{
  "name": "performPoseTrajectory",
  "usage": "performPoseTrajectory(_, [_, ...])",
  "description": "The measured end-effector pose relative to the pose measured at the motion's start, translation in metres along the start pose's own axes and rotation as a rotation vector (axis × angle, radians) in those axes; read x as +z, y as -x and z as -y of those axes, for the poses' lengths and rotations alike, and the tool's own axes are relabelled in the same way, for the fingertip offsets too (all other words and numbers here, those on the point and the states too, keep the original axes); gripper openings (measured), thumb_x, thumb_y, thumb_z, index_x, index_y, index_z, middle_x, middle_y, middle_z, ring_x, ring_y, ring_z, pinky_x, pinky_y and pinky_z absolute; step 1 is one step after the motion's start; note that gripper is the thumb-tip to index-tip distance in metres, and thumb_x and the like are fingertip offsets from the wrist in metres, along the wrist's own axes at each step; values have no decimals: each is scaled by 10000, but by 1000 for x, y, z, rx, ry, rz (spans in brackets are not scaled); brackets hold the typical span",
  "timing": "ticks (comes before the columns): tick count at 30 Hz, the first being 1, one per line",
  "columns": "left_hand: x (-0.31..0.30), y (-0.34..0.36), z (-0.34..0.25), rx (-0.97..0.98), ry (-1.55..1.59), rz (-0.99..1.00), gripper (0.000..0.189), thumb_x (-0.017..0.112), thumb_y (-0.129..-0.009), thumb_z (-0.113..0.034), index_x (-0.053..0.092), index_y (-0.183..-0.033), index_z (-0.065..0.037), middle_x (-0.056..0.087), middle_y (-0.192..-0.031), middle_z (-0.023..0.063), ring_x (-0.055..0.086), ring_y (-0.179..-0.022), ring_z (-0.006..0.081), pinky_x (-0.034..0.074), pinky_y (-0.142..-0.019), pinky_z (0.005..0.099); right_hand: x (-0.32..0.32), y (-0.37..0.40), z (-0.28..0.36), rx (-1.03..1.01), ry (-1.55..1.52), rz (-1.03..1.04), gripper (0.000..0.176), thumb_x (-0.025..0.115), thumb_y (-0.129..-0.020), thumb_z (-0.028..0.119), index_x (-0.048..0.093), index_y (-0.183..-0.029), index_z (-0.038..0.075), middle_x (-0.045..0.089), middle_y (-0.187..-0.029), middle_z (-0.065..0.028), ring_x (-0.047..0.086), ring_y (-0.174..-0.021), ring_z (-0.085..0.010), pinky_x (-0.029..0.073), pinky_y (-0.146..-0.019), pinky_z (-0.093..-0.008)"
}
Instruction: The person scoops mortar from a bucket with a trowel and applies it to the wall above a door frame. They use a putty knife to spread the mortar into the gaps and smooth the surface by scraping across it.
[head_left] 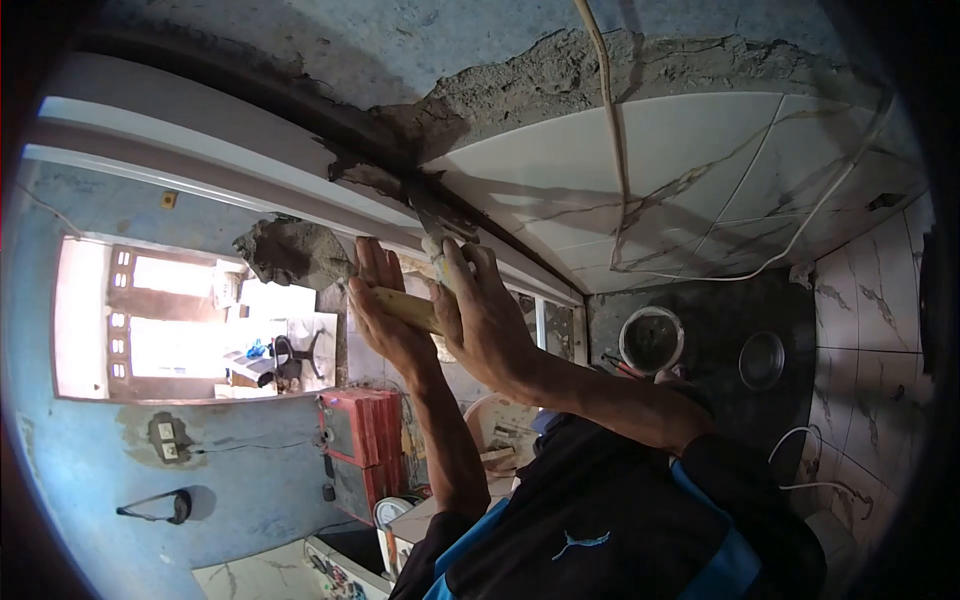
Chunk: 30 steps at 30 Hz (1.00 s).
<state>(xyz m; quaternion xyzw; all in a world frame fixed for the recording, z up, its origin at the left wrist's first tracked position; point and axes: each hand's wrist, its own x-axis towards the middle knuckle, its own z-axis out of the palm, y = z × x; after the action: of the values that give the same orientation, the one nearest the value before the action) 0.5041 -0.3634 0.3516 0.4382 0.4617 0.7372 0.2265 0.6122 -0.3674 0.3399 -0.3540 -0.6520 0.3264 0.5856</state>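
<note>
My left hand (385, 315) is closed round the wooden handle (412, 309) of a trowel. Grey wet mortar (292, 252) is heaped on that trowel's blade, off to the left of my fingers. A putty knife (428, 212) is gripped in my right hand (487, 315), its blade up at the dark joint between the white frame (220, 155) and the marbled wall tiles (560, 180). Fresh dark mortar (365, 175) sits in the joint beside the blade. Both hands are close together, the handle's end reaching under my right hand.
A pale cable (612, 130) hangs across the tiles. On the dark floor stand a bucket (651, 340) with grey mix and a round metal bowl (762, 360). Red boxes (365, 440) are at lower left, near a window opening (150, 320). Rough broken plaster (540, 85) edges the tiles.
</note>
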Motion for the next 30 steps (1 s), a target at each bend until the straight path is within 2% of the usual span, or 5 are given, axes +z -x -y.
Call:
performPoseTrajectory(16, [-3, 6, -7, 24, 57, -58, 491, 337, -1006, -294, 408, -1260, 120, 419, -1346, 252, 430, -1259, 305, 348, -1061, 389, -126, -30, -9, -27, -99, 284, 393, 614, -870, 156, 523, -1189, -55, 573, -1093, -211, 591, -973, -267, 457, -835, -338])
performPoseTrajectory(18, [-18, 25, -14, -245, -65, -83, 542, 324, -1000, -320, 407, -1266, 144, 427, -1351, 250, 437, -1253, 308, 298, -1088, 406, -136, -21, -9, -5, -156, 317, 398, 617, -872, 164, 523, -1194, -50, 582, -1077, -199, 591, -966, -255, 456, -831, -334])
performPoseTrajectory(22, [-40, 92, -47, -578, -149, -61, 449, 429, -960, -398, 547, -1013, 32, 559, -795, 108, 531, -520, 145, 494, -551, 271, -130, -4, -29, 34, -196, 472, 407, 619, -876, 175, 522, -1211, -35, 582, -1085, -177, 580, -991, -250, 460, -828, -331])
performPoseTrajectory(26, [-62, 142, -72, -765, 28, 66, 402, 460, -958, -382, 487, -948, 19, 536, -697, 81, 485, -434, 117, 412, -393, 239, -90, 7, -57, -445, 33, 419, 440, 657, -836, 129, 524, -1226, -25, 573, -1097, -186, 585, -936, -292, 459, -834, -364])
performPoseTrajectory(30, [-55, 166, -91, -851, 119, 121, 394, 471, -951, -387, 467, -923, 6, 511, -716, 71, 463, -412, 94, 419, -370, 233, -56, 16, -73, -493, 36, 436, 455, 676, -814, 82, 526, -1234, -10, 566, -1101, -188, 577, -956, -336, 466, -823, -380])
